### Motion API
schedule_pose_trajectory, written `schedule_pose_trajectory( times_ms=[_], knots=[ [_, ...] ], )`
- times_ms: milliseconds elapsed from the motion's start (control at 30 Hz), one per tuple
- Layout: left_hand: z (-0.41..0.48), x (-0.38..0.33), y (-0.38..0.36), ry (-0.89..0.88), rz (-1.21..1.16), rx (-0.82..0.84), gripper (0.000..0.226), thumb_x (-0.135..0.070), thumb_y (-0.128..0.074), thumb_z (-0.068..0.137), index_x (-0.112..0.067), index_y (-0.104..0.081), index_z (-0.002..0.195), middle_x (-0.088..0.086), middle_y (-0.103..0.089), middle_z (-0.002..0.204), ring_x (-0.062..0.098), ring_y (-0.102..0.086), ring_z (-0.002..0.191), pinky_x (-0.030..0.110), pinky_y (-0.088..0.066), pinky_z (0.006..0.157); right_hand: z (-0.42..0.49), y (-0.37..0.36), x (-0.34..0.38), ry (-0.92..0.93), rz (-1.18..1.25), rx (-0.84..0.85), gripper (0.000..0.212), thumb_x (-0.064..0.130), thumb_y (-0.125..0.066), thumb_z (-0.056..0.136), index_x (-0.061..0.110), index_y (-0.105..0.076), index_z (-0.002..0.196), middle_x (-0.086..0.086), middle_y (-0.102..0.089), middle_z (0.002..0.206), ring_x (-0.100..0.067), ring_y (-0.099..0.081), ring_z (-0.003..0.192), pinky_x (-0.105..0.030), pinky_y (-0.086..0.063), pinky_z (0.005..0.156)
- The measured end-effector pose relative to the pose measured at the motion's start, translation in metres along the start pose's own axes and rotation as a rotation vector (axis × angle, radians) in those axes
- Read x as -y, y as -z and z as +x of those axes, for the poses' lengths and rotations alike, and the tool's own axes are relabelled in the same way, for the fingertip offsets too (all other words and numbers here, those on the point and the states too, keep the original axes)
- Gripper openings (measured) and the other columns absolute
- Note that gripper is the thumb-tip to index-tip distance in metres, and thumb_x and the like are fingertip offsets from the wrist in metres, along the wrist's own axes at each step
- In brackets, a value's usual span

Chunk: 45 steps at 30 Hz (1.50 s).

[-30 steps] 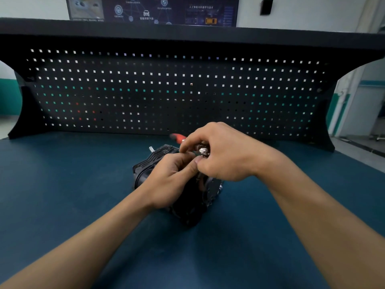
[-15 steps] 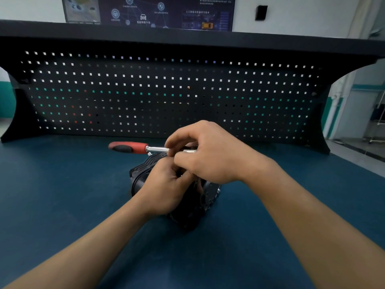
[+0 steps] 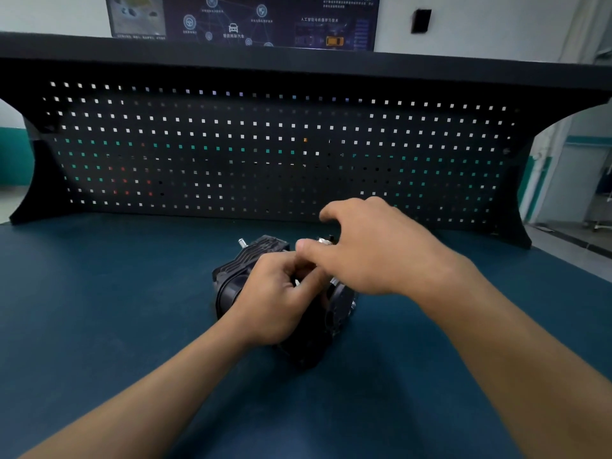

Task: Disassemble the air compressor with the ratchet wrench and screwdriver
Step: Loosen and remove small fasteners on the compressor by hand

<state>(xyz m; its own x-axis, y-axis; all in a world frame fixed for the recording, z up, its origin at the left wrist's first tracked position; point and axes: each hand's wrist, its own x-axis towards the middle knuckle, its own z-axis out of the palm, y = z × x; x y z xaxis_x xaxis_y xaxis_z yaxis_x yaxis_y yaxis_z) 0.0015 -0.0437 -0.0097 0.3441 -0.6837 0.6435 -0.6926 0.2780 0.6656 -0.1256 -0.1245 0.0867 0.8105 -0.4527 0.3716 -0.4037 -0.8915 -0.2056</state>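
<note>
1. Black compressor (image 3: 251, 260): ribbed casing, lying on its side near the middle of the table, round end facing left. A short metal stud (image 3: 241, 241) sticks out at its far left corner.
2. Left hand (image 3: 275, 303): comes in from the lower left and lies over the top of the compressor. Its fingers are curled down onto the casing and clasp it.
3. Right hand (image 3: 377, 253): comes in from the lower right and arches over the far right side of the compressor. The thumb (image 3: 308, 248) points left and touches the left hand's fingers; the forefinger is raised and bent. Whether this hand is grasping anything, I cannot tell; the palm hides it.
4. Chrome piece (image 3: 324, 240): a small shiny bit showing just under the right hand, possibly the head of the wrench. The view is too blurred to be sure.
5. Table (image 3: 99, 309): dark blue-green top.
6. Pegboard (image 3: 265, 144): black, with square holes, standing along the far edge of the table under a black shelf.
7. Screen (image 3: 241, 21): dark wall display with icons and a small yellow car, above the shelf.
</note>
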Motion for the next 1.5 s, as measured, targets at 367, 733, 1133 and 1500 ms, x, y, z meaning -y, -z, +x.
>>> schedule_pose_trajectory(
  times_ms=[367,733,1133,1500],
  knots=[
    [0.001,-0.004,0.001,0.020,-0.017,0.031,0.036,-0.037,-0.058,0.098,-0.013,-0.069,0.074,0.004,-0.070,0.065,0.017,-0.063,0.059,0.038,-0.049,0.059,-0.001,0.009,0.001,-0.105,-0.025,0.124,0.048,0.065,-0.055,0.085,0.021,-0.067,0.070,0.006,-0.058,0.037,-0.013,-0.064,0.039,-0.025,-0.043,0.050],
    [0.005,-0.013,0.030,0.162,-0.082,0.328,0.022,-0.005,-0.060,0.091,-0.016,-0.070,0.108,0.001,-0.078,0.086,0.011,-0.069,0.082,0.027,-0.055,0.079,0.003,0.017,-0.008,-0.047,0.065,0.158,0.032,0.051,-0.076,0.082,0.019,-0.073,0.082,-0.003,-0.073,0.066,-0.012,-0.067,0.044,-0.025,-0.049,0.053],
    [0.013,-0.009,0.033,0.169,-0.182,0.028,0.021,-0.023,-0.076,0.076,-0.013,-0.073,0.095,0.007,-0.078,0.087,0.014,-0.073,0.080,0.023,-0.057,0.077,0.002,0.037,-0.022,-0.112,0.125,0.100,0.039,0.052,-0.076,0.080,0.013,-0.073,0.083,-0.008,-0.073,0.065,-0.017,-0.070,0.049,-0.040,-0.063,0.068],
    [0.077,-0.036,0.005,0.159,0.355,0.164,0.007,-0.024,-0.081,0.083,-0.018,-0.077,0.082,-0.006,-0.074,0.070,0.003,-0.068,0.064,0.017,-0.055,0.061,0.042,0.019,-0.122,-0.413,0.155,0.321,0.037,0.037,-0.083,0.081,0.003,-0.070,0.091,-0.010,-0.068,0.062,-0.017,-0.057,0.035,-0.016,-0.039,0.037]
  ],
)
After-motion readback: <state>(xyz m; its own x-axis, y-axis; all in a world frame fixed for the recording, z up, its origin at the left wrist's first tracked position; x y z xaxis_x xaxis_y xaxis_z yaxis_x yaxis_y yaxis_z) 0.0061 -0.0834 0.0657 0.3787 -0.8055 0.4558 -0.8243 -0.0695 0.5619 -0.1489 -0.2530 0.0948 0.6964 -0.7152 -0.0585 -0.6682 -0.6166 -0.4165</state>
